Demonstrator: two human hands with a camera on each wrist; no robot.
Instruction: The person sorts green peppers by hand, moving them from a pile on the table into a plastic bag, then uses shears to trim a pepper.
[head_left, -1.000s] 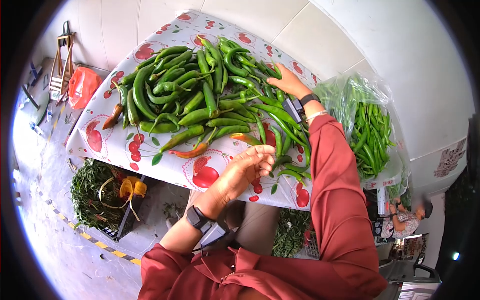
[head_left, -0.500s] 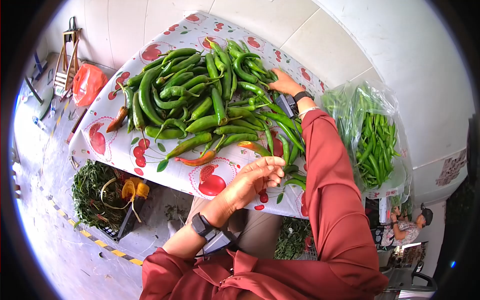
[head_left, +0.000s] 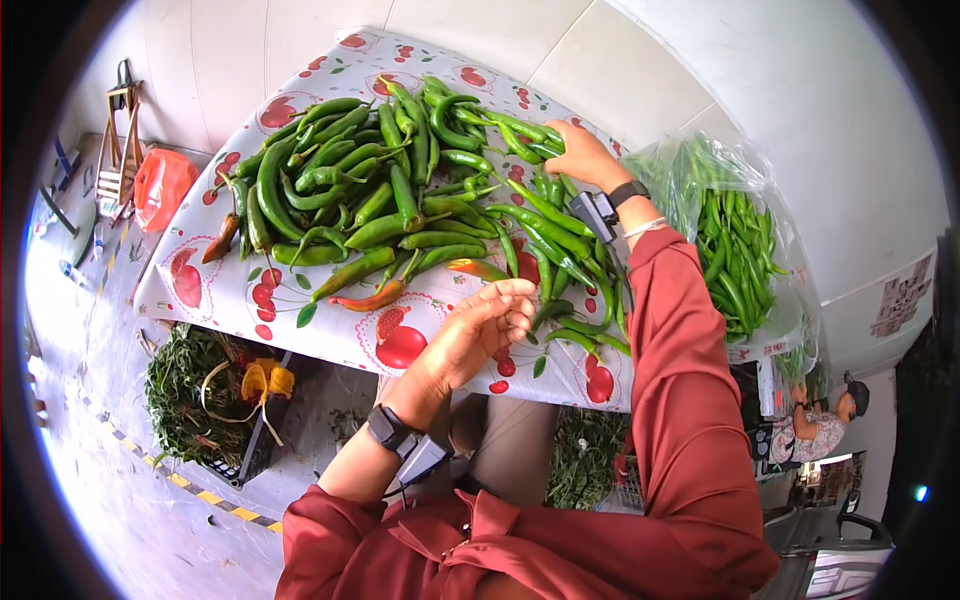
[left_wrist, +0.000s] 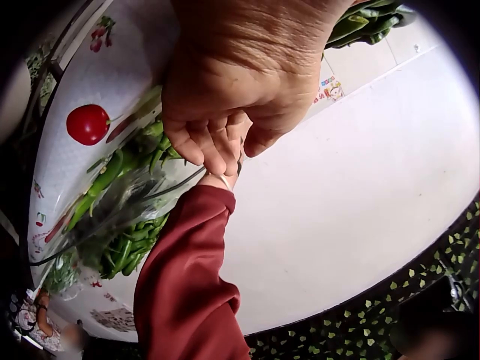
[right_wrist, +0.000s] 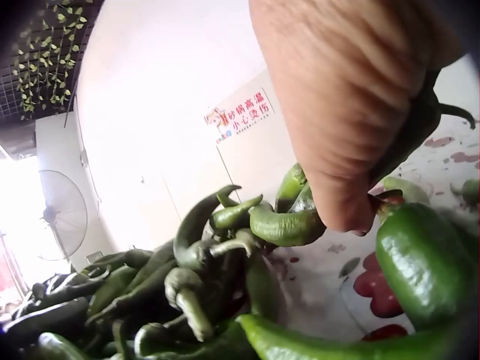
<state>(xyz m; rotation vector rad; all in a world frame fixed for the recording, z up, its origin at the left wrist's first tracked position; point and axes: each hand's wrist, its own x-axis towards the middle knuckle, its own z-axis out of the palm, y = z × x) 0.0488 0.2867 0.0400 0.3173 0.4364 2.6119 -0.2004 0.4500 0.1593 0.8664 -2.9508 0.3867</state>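
Red Words on the Wall

In the right wrist view, near 12 o'clock, a sign (right_wrist: 246, 114) on the pale wall (right_wrist: 154, 112) says 砂锅高温 小心烫伤 in red: hot clay pot, don't get burned. The tiny line under it is too small to read. In the head view, at 3 o'clock, a wall sheet (head_left: 902, 307) has blurry dark marks.

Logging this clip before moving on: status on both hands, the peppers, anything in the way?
Right hand gripping green peppers. Left hand empty, loosely curled. Pepper heap spread on tablecloth. Nothing seen blocking either hand.
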